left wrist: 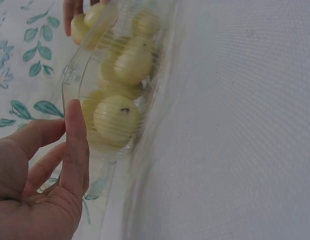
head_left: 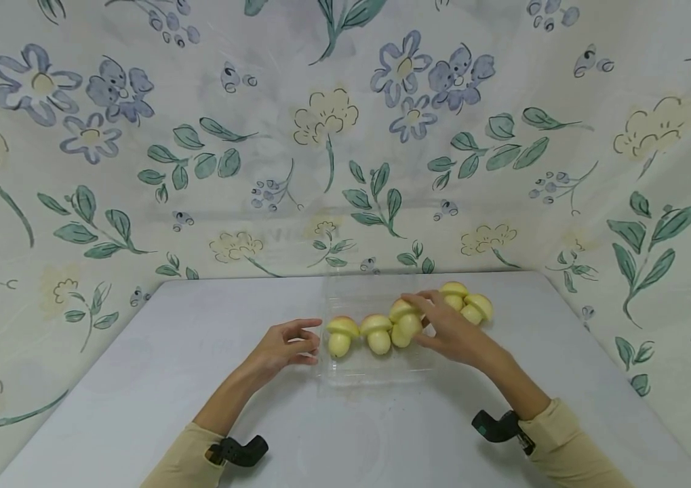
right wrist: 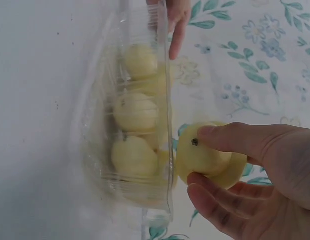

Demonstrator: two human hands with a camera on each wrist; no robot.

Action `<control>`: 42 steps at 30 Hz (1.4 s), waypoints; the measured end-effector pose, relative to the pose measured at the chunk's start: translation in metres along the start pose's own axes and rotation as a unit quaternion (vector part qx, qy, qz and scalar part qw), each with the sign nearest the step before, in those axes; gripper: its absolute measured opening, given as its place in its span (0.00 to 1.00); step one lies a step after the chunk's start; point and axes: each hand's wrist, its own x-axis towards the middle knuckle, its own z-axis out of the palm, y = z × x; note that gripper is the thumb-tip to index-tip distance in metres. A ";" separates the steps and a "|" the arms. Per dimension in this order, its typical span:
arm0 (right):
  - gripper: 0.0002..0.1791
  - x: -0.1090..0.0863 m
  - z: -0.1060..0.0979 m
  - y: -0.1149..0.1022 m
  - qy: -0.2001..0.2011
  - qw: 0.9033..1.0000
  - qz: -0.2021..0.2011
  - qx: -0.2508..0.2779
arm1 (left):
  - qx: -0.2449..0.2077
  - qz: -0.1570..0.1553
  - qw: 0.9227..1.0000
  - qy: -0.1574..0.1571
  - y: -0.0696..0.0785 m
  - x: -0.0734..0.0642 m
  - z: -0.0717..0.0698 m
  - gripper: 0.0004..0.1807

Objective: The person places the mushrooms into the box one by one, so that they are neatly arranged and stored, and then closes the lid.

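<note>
A clear plastic box [head_left: 376, 375] with a ribbed wall lies on the white table. Three yellow-green, mushroom-shaped pieces [head_left: 342, 337] sit in a row inside it, each with a rounded cap and thick stem. My right hand [head_left: 455, 333] pinches another mushroom-shaped piece [right wrist: 205, 155] between thumb and fingers, above the box's right end. In the right wrist view that piece is just past the box's rim, with a dark spot on its stem end. At the box's left side, my left hand [head_left: 287, 349] has loosely extended fingers, and its fingertips [left wrist: 74, 112] are at the rim.
Two more mushroom-shaped pieces [head_left: 477, 309] rest on the table to the right of the box, partly behind my right hand. Floral cloth [head_left: 321, 169] hangs along the back and sides of the table [head_left: 211, 305]. Each wrist wears a black camera mount [head_left: 241, 451].
</note>
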 end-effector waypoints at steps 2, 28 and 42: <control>0.37 0.000 0.003 -0.001 -0.002 1.000 -0.002 0.001 | 0.002 0.001 1.000 -0.001 0.000 0.000 0.000 0.31; 0.35 0.012 0.033 -0.030 -0.050 0.998 -0.030 0.027 | -0.007 0.002 1.000 -0.001 -0.001 0.002 0.000 0.31; 0.37 0.030 0.057 -0.046 -0.066 0.996 -0.031 0.043 | -0.011 0.010 1.000 -0.012 -0.002 0.002 -0.001 0.32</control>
